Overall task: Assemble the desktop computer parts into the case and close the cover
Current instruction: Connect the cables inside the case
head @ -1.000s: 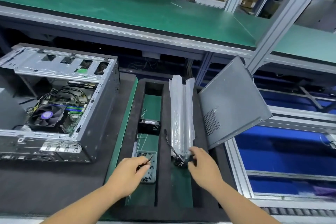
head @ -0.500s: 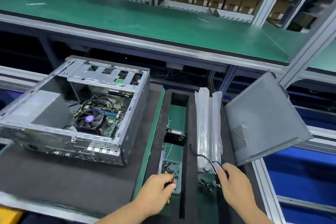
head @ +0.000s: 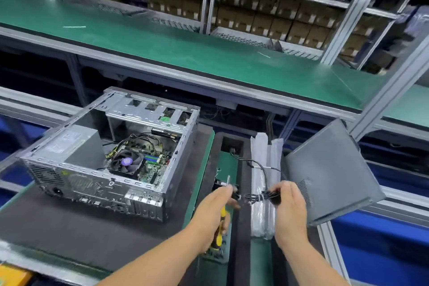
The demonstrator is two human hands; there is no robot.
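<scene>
Hands near centre, apart: left hand [head: 214, 212] curled round a screwdriver [head: 221, 223], shaft pointing far and up; right hand [head: 289, 206] pinching a bundled black cable [head: 262, 196], loose end trailing far-left along the tray [head: 243, 227]. Just under the cable, bagged strips [head: 265, 160], long axis near-far. Right, cover [head: 332, 174] leaning, overhanging the tray edge. Left, open case [head: 111, 153] on a dark mat [head: 76, 232], bare mat near it.

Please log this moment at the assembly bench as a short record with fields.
case: open computer case on the dark mat, motherboard visible
cover: grey side panel leaning at the right, off the case
left hand: holds a yellow-handled screwdriver
right hand: grips a bundled black cable
tray: plastic-wrapped parts
</scene>
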